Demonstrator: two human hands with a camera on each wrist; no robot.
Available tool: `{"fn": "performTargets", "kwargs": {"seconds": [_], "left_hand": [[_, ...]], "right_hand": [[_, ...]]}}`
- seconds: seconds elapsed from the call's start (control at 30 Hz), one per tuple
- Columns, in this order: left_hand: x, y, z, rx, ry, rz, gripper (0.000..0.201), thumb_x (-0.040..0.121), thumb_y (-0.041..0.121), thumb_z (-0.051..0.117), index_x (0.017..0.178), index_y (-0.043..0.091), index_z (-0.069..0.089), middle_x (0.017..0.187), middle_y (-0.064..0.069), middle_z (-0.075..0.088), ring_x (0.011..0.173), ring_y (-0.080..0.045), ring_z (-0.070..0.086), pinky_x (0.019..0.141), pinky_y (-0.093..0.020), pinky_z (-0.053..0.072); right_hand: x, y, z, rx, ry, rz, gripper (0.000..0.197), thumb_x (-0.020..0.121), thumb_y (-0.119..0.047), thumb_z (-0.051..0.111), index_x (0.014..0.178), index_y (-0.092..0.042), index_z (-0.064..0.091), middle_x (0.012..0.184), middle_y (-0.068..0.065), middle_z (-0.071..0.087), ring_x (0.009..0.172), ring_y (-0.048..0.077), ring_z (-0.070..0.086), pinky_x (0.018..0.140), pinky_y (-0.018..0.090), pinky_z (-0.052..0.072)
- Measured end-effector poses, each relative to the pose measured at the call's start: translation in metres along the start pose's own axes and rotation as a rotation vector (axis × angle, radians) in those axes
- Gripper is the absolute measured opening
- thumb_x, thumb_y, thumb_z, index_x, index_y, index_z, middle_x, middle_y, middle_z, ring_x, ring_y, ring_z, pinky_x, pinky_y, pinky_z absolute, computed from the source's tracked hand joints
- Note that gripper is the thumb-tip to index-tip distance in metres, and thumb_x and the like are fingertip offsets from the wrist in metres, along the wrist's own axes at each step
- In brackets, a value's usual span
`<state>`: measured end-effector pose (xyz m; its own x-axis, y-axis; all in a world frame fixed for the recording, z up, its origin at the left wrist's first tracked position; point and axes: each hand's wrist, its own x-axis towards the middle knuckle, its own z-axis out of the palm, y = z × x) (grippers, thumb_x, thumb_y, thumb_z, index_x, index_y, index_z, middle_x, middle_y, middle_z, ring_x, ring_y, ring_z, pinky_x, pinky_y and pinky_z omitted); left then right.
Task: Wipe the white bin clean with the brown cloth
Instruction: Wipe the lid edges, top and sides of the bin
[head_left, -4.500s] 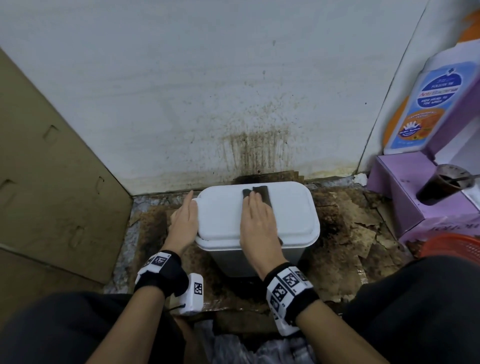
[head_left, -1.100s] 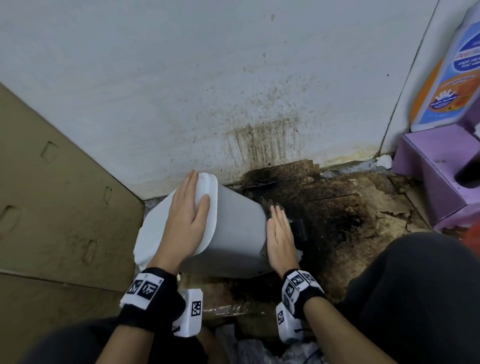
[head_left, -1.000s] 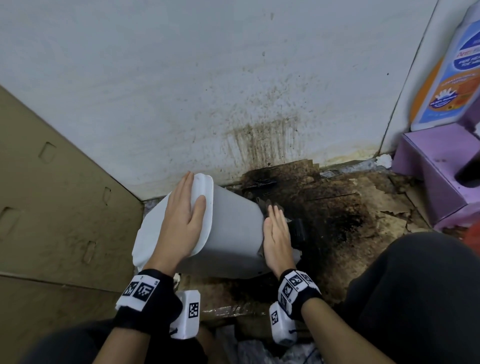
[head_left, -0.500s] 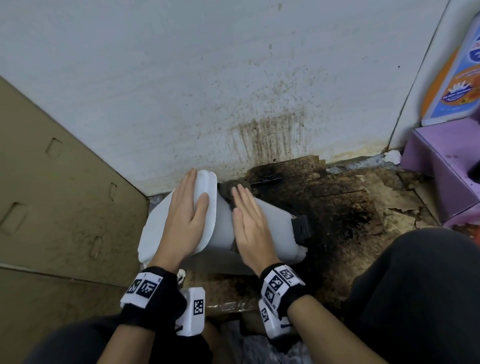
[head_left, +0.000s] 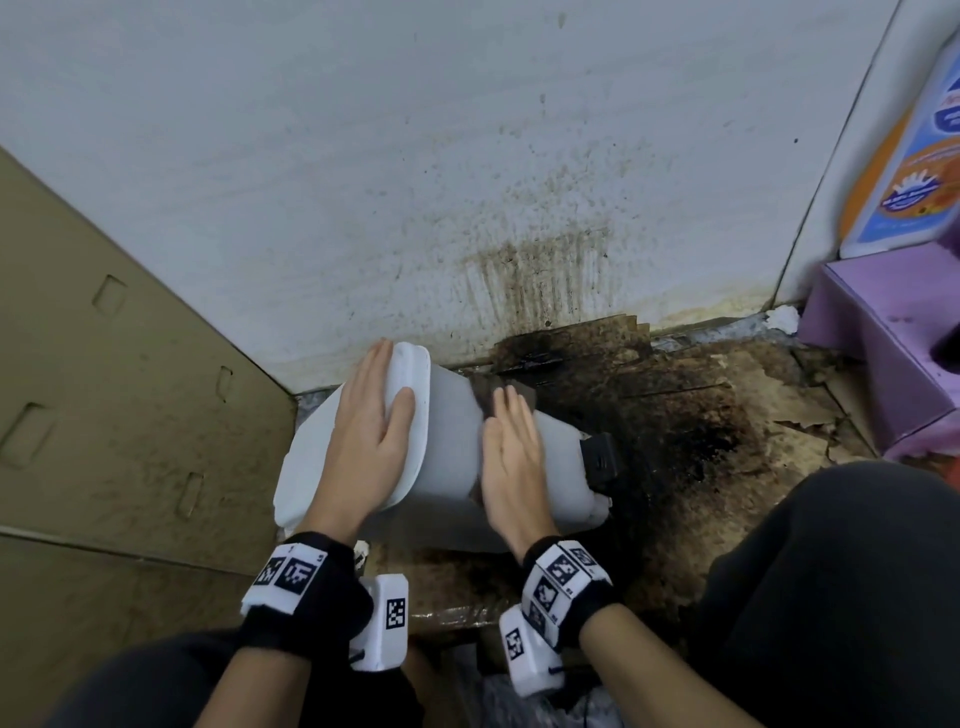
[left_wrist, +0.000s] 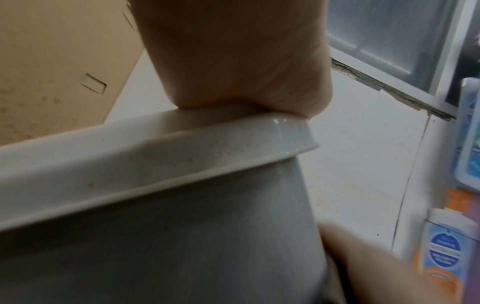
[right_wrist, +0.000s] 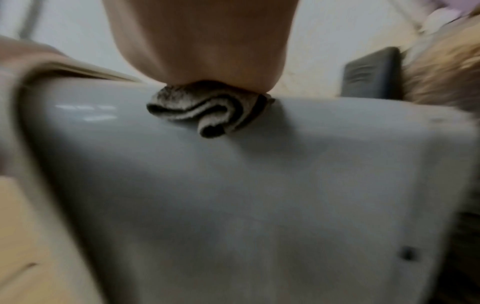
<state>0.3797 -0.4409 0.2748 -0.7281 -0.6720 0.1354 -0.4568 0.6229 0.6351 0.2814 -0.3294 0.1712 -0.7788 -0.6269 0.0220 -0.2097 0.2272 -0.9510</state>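
Note:
The white bin (head_left: 449, 457) lies tipped to the left on the stained floor, its lid (head_left: 410, 415) facing left and its black pedal (head_left: 600, 460) at the right end. My left hand (head_left: 371, 431) lies flat on the lid with straight fingers; the left wrist view shows the palm (left_wrist: 241, 61) pressing the lid rim (left_wrist: 155, 156). My right hand (head_left: 511, 457) presses flat on the bin's side (right_wrist: 233, 195) with the brown cloth (head_left: 498, 387) under it. The folded cloth (right_wrist: 207, 111) pokes out beneath the palm in the right wrist view.
A stained white wall (head_left: 467, 182) stands right behind the bin. A brown cardboard panel (head_left: 119, 405) closes off the left. Purple boxes (head_left: 893, 332) and a blue-and-orange pack (head_left: 909, 166) stand at the right. The floor cardboard (head_left: 701, 426) is dark and wet. My dark-clothed knees frame the bottom.
The bin went from upright to tipped left. In the last second my right hand slid with the cloth from the bin's base end up its side toward the lid; the left hand stayed on the lid.

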Motion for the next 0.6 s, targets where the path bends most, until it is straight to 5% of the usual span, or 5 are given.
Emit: {"fn": "performTargets", "kwargs": {"seconds": [0.13, 0.27, 0.37, 0.47, 0.6], "left_hand": [[0.0, 0.005, 0.004, -0.003, -0.027, -0.01, 0.056, 0.113, 0.031, 0.038, 0.165, 0.025, 0.019, 0.172, 0.011, 0.018, 0.157, -0.003, 0.013, 0.126, -0.022, 0.008], [-0.001, 0.001, 0.001, -0.031, -0.026, -0.003, 0.058, 0.112, 0.036, 0.037, 0.166, 0.024, 0.02, 0.172, 0.012, 0.018, 0.157, -0.002, 0.013, 0.129, -0.027, 0.009], [-0.001, -0.004, -0.004, -0.056, -0.022, -0.029, 0.056, 0.113, 0.033, 0.038, 0.166, 0.026, 0.021, 0.171, 0.016, 0.019, 0.157, 0.002, 0.013, 0.13, -0.029, 0.01], [0.0, -0.005, -0.005, -0.071, -0.021, -0.034, 0.055, 0.113, 0.032, 0.039, 0.165, 0.028, 0.022, 0.171, 0.018, 0.02, 0.156, 0.004, 0.014, 0.13, -0.03, 0.011], [0.0, -0.005, -0.003, -0.053, 0.004, -0.011, 0.059, 0.109, 0.039, 0.037, 0.165, 0.027, 0.025, 0.17, 0.016, 0.023, 0.156, 0.001, 0.016, 0.128, -0.028, 0.012]], "right_hand": [[0.007, -0.039, 0.009, 0.04, -0.089, -0.16, 0.052, 0.111, -0.03, 0.025, 0.162, -0.02, 0.022, 0.169, -0.012, 0.012, 0.155, -0.001, 0.0, 0.126, 0.022, 0.0], [0.008, -0.008, -0.005, -0.067, -0.073, -0.264, 0.051, 0.111, -0.026, 0.026, 0.161, -0.015, 0.027, 0.168, -0.005, 0.02, 0.157, 0.005, 0.009, 0.125, 0.019, 0.004], [0.012, 0.041, -0.02, -0.209, -0.022, -0.157, 0.054, 0.11, -0.024, 0.02, 0.158, -0.003, 0.029, 0.166, 0.007, 0.025, 0.157, 0.022, 0.017, 0.125, 0.021, 0.003], [0.018, 0.069, -0.031, -0.129, -0.037, 0.1, 0.051, 0.111, -0.026, 0.021, 0.16, -0.011, 0.026, 0.169, 0.003, 0.018, 0.157, 0.016, 0.011, 0.124, 0.022, 0.002], [0.022, 0.056, -0.023, -0.061, 0.038, 0.174, 0.048, 0.11, -0.023, 0.031, 0.157, -0.013, 0.035, 0.167, 0.004, 0.027, 0.155, 0.016, 0.018, 0.127, 0.029, 0.007]]}}
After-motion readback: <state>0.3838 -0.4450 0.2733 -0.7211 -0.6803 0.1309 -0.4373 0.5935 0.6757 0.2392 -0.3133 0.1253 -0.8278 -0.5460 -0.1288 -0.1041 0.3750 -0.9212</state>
